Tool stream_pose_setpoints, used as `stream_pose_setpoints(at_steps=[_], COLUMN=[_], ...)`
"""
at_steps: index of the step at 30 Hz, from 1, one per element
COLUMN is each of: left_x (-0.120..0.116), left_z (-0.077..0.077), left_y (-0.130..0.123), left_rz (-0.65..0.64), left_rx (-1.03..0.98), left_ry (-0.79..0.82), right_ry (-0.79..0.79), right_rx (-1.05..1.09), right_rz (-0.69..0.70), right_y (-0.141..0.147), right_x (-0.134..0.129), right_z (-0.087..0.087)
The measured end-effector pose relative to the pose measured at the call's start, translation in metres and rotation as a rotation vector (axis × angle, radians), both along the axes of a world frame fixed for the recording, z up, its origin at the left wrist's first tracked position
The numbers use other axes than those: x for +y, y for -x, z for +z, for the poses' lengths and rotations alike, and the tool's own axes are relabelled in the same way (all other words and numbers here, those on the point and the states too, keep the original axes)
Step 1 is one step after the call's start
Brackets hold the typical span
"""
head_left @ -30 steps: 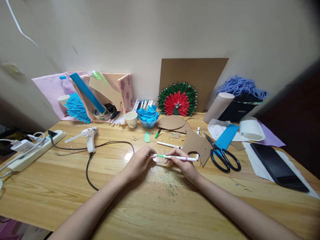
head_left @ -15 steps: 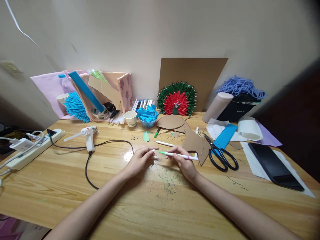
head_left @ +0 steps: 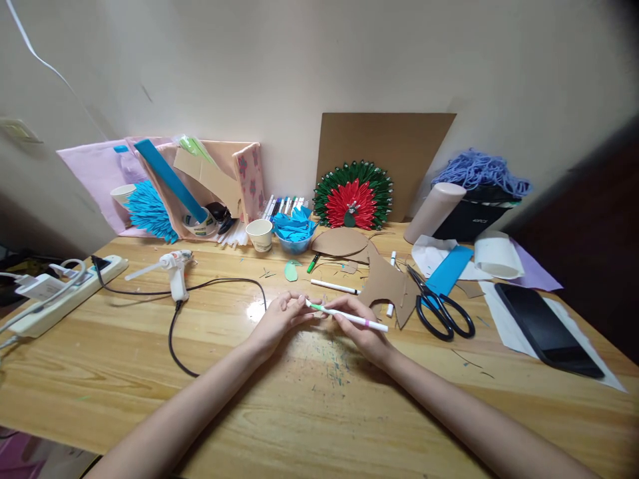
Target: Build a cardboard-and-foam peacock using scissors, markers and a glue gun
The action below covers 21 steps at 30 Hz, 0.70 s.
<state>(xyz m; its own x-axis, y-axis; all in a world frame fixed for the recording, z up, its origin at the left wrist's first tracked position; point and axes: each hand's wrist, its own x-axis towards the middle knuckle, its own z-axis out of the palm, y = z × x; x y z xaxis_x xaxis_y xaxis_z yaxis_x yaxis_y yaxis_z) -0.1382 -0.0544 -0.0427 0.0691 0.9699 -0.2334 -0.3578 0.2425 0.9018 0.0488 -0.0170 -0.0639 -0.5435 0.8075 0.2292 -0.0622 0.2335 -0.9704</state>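
My right hand [head_left: 364, 336] grips a white marker pen [head_left: 357, 319] with a green tip and a pink band, its tip pointing left. Thumb and fingertips of my left hand [head_left: 276, 320] pinch a small white piece [head_left: 307, 303], too small to make out fully. The marker's green end meets that piece, and both hands sit close together above the wooden table. Just behind them lie a white pen [head_left: 333, 287], a pale green paper cutout [head_left: 291, 271] and a green-and-black marker [head_left: 313, 263].
Brown cardboard pieces [head_left: 387, 286], black-handled scissors [head_left: 442, 309] and a phone [head_left: 549, 329] lie to the right. At left are a glue gun [head_left: 176, 274] with its cable and a power strip [head_left: 70, 296]. A bowl of blue strips [head_left: 294, 233] and a red-green peacock craft [head_left: 352, 199] stand behind.
The marker in my right hand has moved left, so its green tip now reaches the white piece in my left hand. Before, a small gap lay between them.
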Motion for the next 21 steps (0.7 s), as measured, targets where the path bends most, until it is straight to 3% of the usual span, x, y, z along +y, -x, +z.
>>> stream_pose_setpoints(at_steps=[5,9,13,17,21], left_x=[0.001,-0.001,-0.006,-0.011,-0.010], left_z=[-0.002,0.005,0.018,0.029,0.030], left_y=[0.004,0.009,0.016,0.020,0.017], left_rz=[0.062,-0.109,-0.297,-0.405,-0.457], left_rx=[0.310,0.435,0.675,0.857,0.916], left_ry=[-0.087,-0.200,-0.335,-0.406,-0.422], right_ry=[-0.042,-0.159,-0.415,-0.623,-0.668], right_rx=[0.001,-0.039,-0.129,-0.117,-0.209], right_rz=[-0.020,0.042,0.139,0.205,0.231], right_y=[-0.002,-0.004,-0.004,-0.004,-0.004], right_x=[-0.007,-0.012,-0.010,-0.013,-0.014], right_z=[0.006,0.007,0.007,0.011,0.018])
